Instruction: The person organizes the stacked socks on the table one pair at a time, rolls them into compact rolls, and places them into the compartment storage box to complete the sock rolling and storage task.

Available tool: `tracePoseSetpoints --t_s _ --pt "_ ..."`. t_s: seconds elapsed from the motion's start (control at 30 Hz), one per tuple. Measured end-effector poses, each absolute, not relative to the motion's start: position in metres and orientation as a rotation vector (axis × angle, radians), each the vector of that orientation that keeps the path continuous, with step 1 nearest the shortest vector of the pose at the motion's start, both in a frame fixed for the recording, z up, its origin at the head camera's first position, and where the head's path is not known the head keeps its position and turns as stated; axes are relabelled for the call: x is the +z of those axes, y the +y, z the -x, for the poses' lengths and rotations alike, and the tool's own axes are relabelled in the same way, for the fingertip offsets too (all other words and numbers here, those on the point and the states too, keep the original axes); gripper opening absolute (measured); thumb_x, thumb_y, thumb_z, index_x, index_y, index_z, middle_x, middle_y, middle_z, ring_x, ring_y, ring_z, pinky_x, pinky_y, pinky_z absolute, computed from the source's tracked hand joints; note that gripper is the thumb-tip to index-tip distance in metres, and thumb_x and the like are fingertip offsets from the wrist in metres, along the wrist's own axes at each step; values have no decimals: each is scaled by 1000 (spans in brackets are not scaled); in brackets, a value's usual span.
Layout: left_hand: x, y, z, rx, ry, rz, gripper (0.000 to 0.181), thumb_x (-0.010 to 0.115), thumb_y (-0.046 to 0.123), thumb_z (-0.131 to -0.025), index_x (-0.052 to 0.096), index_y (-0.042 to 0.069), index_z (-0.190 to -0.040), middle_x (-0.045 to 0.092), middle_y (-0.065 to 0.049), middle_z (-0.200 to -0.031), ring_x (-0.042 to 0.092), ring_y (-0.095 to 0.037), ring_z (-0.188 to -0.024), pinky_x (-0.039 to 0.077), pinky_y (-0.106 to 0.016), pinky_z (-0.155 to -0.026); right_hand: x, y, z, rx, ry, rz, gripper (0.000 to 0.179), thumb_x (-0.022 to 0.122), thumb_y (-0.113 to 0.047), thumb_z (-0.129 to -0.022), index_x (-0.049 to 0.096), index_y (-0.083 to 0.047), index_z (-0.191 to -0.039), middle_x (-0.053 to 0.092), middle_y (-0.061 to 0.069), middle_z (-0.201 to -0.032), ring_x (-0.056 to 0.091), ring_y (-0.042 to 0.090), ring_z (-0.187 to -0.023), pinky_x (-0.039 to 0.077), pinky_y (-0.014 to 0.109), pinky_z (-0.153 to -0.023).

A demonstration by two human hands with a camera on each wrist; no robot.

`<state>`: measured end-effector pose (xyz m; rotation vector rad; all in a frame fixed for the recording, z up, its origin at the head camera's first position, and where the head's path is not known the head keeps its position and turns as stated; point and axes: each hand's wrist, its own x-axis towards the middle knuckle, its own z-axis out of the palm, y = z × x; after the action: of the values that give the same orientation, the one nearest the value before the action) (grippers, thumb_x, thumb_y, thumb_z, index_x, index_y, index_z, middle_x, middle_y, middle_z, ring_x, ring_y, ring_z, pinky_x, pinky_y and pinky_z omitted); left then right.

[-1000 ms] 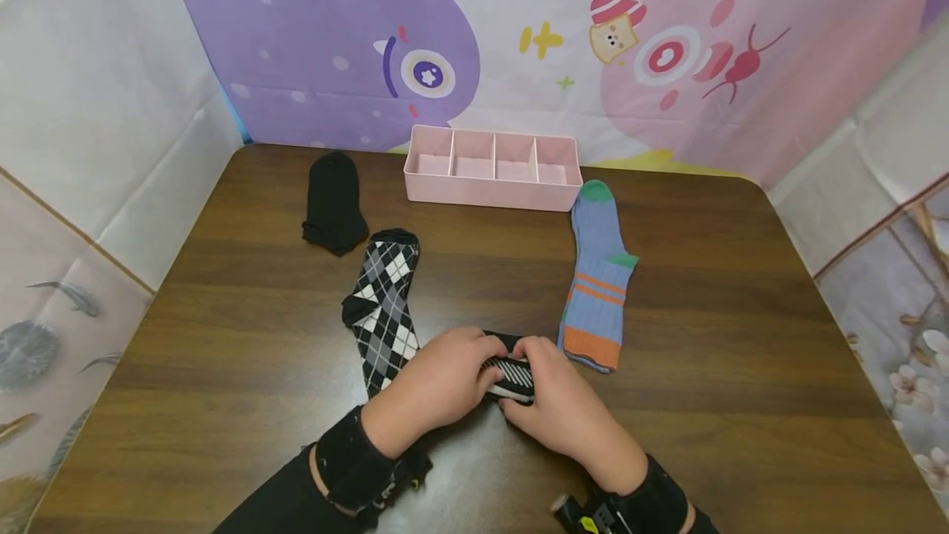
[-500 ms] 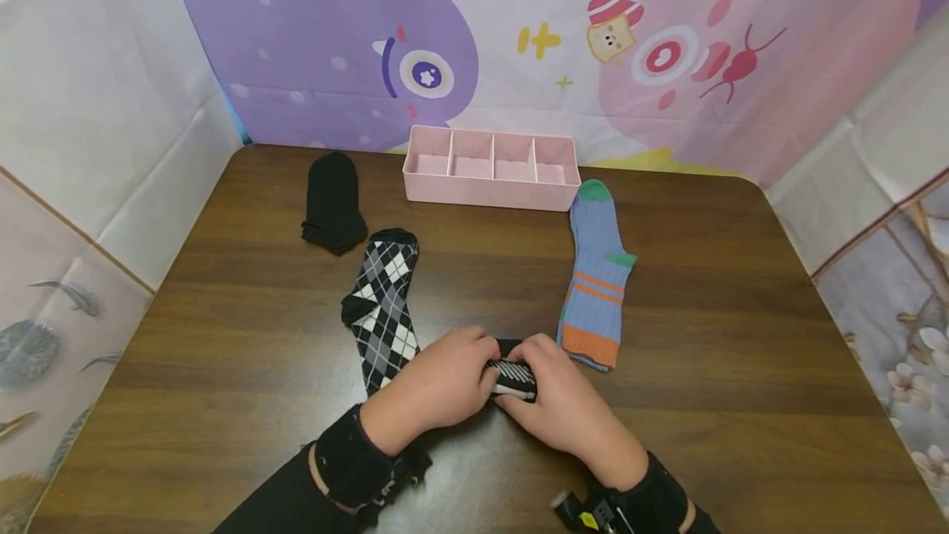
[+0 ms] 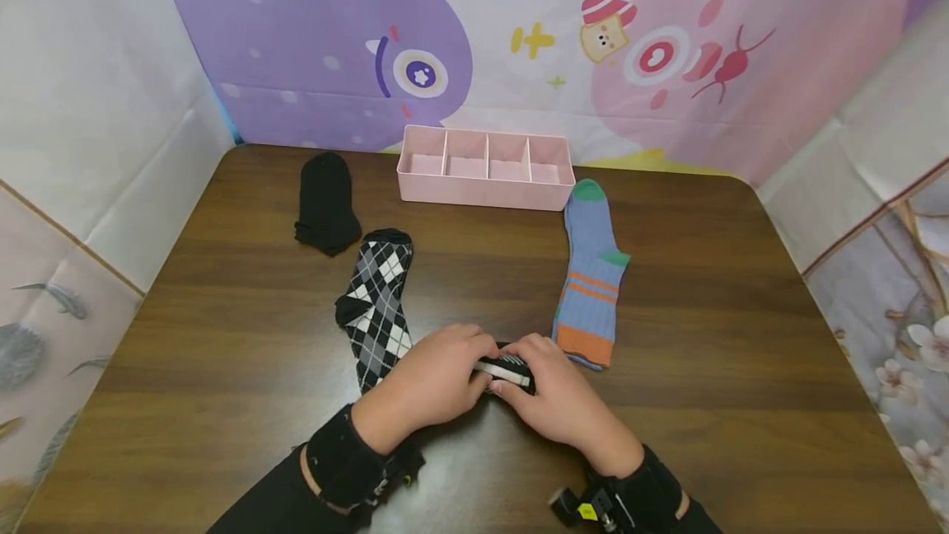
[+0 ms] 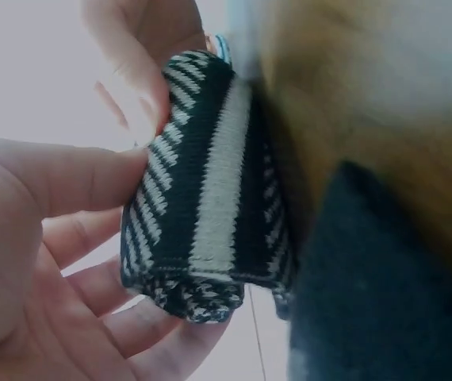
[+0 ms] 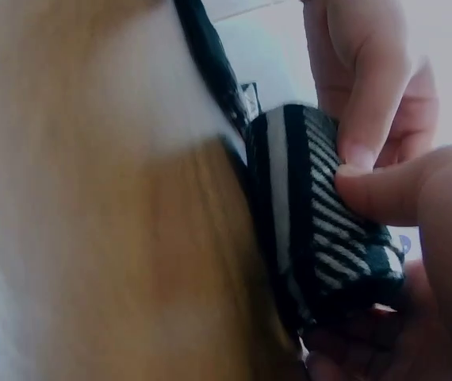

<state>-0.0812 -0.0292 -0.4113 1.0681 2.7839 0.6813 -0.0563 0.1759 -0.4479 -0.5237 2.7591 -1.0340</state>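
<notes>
Between both hands is a rolled black sock point(image 3: 507, 369) with white diagonal stripes and a pale band. My left hand point(image 3: 445, 373) grips its left end, the thumb on the near side. The right hand point(image 3: 556, 394) holds the other end with thumb and fingers. In the left wrist view the rolled sock point(image 4: 210, 175) shows a coiled end, with the left thumb pressing its striped face. From the right wrist view, the right thumb rests on the striped side of the sock point(image 5: 313, 206). Part of the roll is hidden by the fingers.
A pink box point(image 3: 485, 192) with several compartments stands at the table's back edge. Black socks point(image 3: 326, 204) lie at back left, argyle socks point(image 3: 381, 303) beside the left hand, and blue socks point(image 3: 593, 278) with orange bands to the right. The wooden table point(image 3: 719, 336) extends around them.
The striped sock has been rolled up further, and its pale band has turned upward between the hands. The hands stay in nearly the same place. The whole head view has shifted slightly.
</notes>
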Motion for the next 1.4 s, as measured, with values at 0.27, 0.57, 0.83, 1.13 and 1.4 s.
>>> tracePoseSetpoints --t_s 0.27,0.57,0.83,1.13,1.4 --pt "-417 -27 83 675 2824 -1003 16 62 19 -93 68 15 -107 64 2 -97 61 -15 -89 52 -36 -79 -448 174 55 -1174 2822 392 41 69 -49 -86 58 -23 -115 59 -10 -104 54 9 -84 48 31 -71" --pt "-419 -28 86 697 2759 -905 23 56 23 -98 67 14 -116 64 -1 -108 61 -17 -100 50 -37 -89 -450 170 52 -1215 2936 627 32 77 -30 -84 66 -22 -113 57 -10 -121 51 11 -112 47 39 -91" --pt "-420 -30 93 688 2705 -903 23 52 25 -101 67 14 -115 63 -1 -106 59 -20 -100 47 -39 -90 -449 170 54 -1135 2934 678 39 75 -27 -87 63 -23 -124 58 -10 -126 51 10 -117 46 39 -95" --pt "-421 -32 95 691 2679 -866 24 47 28 -103 64 15 -113 66 2 -102 61 -15 -94 50 -37 -83 -450 170 55 -1162 2850 666 36 61 -24 -97 58 -22 -133 54 -9 -132 49 10 -123 45 40 -100" --pt "-421 -33 95 709 2646 -733 26 50 32 -102 61 12 -116 67 -2 -100 63 -17 -90 51 -39 -79 -449 170 58 -1211 2963 511 45 68 -31 -92 56 -11 -130 54 1 -129 48 21 -121 43 45 -99"
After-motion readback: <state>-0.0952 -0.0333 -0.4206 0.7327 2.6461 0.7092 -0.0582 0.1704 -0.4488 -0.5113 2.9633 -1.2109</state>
